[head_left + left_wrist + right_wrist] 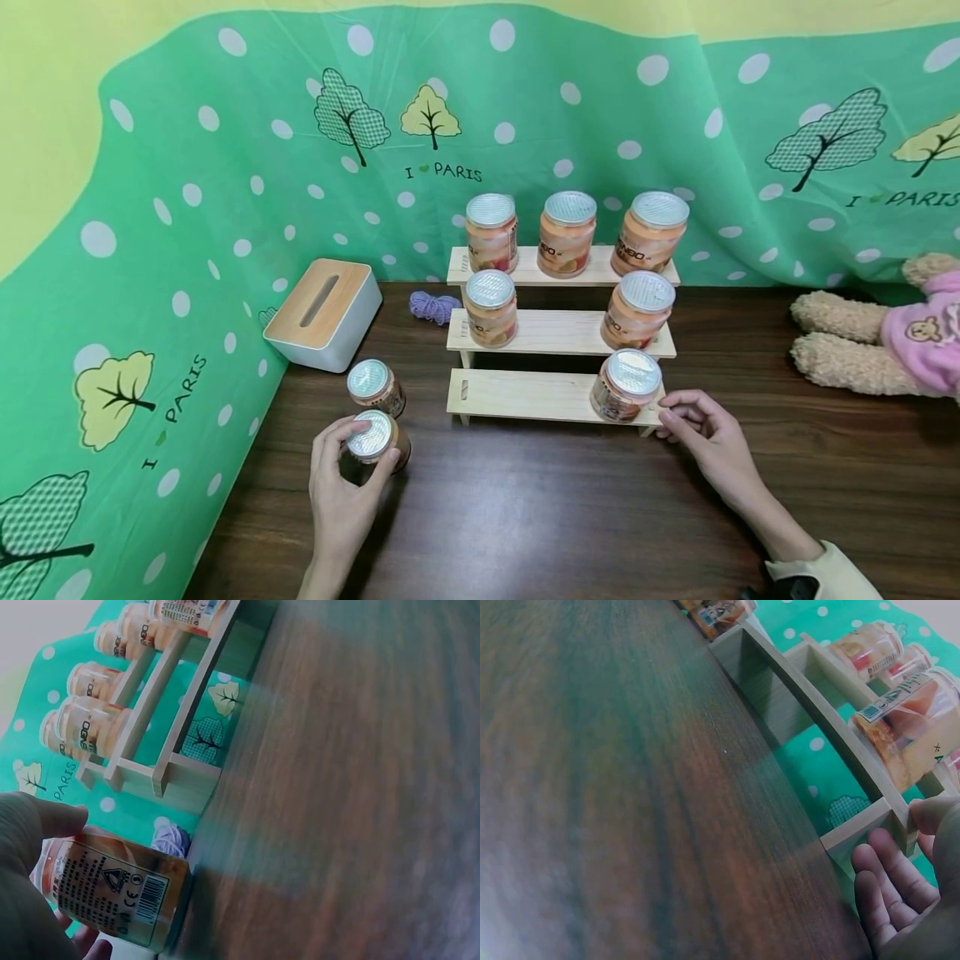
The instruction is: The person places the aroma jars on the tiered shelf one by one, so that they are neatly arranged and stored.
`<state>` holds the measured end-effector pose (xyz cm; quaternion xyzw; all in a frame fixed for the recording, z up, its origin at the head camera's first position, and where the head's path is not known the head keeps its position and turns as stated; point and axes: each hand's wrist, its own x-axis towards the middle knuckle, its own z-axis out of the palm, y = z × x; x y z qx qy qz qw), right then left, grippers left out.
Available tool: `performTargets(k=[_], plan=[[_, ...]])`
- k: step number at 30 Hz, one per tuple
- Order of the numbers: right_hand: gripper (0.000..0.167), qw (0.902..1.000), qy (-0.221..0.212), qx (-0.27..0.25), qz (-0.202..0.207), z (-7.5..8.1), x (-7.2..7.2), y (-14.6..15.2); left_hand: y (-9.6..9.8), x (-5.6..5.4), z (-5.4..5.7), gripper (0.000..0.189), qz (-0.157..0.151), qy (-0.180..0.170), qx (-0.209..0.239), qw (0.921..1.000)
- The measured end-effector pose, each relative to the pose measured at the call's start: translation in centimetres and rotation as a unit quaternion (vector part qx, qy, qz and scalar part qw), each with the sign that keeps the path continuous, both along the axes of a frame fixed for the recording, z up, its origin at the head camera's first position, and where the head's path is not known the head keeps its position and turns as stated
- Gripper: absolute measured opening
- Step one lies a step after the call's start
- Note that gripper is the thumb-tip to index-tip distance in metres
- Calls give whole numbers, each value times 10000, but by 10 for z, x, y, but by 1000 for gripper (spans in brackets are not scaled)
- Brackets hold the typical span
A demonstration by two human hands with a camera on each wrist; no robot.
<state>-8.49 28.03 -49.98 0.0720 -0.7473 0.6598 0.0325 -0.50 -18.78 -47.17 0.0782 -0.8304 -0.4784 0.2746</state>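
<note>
My left hand [341,483] grips a jar with a silver lid [371,436], thumb on one side and fingers on the other. In the left wrist view the jar's label [112,889] shows a barcode, and its base is at the tabletop. Just behind it stands a second jar [375,386]. With my right hand [708,442] I hold the right end of the lowest step of a three-step wooden rack [525,393], the thumb above the board end in the right wrist view. Beside those fingers a jar [628,385] stands on that step.
Two jars stand on the middle step, including one at left [491,308], and three on the top step. A tissue box [326,312] and purple yarn [433,307] lie left of the rack. A plush toy [877,342] lies at right. Green dotted cloth [525,108] hangs behind.
</note>
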Motion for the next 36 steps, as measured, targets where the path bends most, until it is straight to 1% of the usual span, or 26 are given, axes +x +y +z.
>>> performTargets(k=[5, 9, 14, 20, 24, 29, 31, 36], plan=[[15, 10000, -29, 72, 0, 0, 0, 0, -2, -1, -2, 48, 41, 181, -20, 9998], [16, 9999, -20, 162, -8, 0, 0, 0, -2, -1, -3, 46, 151, 268, -44, 9995], [15, 9999, 28, 147, 14, 0, 0, 1, -3, -1, -6, 45, 302, 351, 28, 9989], [16, 9996, 80, 253, 38, 1, 0, 0, -6, -1, -7, 46, 286, 511, 106, 9982], [16, 9996, 68, 285, 33, 1, 0, 0, -8, 0, -5, 47, 188, 541, 79, 9983], [15, 9998, 50, 193, 37, 1, 0, 0, -7, 1, 2, 46, -47, 505, 55, 9987], [15, 9998, 56, 182, 37, 1, 0, 0, -5, 1, 6, 46, -181, 588, -23, 9981], [15, 9997, 84, 222, 43, 1, 1, 1, 2, -1, 14, 47, -482, 937, -200, 9942]])
